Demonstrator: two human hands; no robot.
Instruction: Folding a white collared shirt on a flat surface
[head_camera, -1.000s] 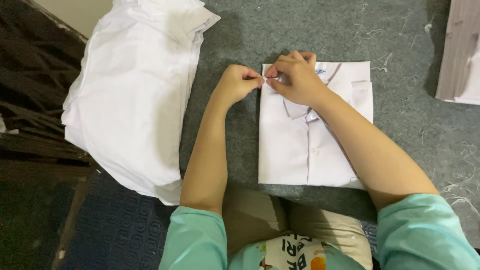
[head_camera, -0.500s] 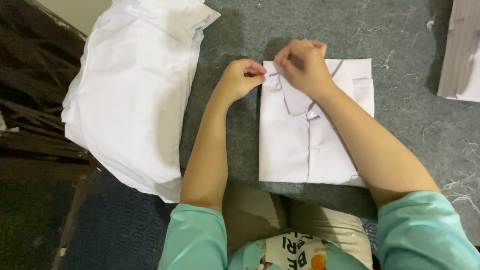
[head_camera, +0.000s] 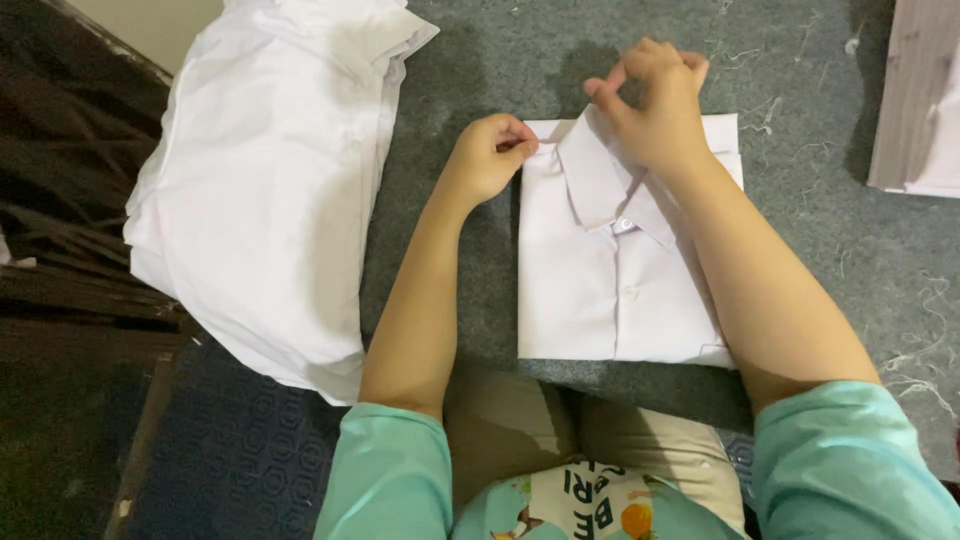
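Grey carpet (head_camera: 800, 230) — folded white shirt (head_camera: 600, 300) laid flat on it. Collar (head_camera: 590, 180) is pinched by right hand (head_camera: 655, 105); shirt's top-left corner is gripped by left hand (head_camera: 490, 155). Fingertips are partly hidden — white shirt pile (head_camera: 270, 190) is cut off at top.

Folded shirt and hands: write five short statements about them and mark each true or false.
1. The folded shirt is white and lies on the grey floor. True.
2. The right hand is at the shirt's collar. True.
3. The left hand rests on the pile of white cloth. False: it is at the folded shirt's top left corner.
4. The pile of white cloth lies right of the shirt. False: it lies left.
5. The shirt's front is unbuttoned. False: it is closed, a button showing.
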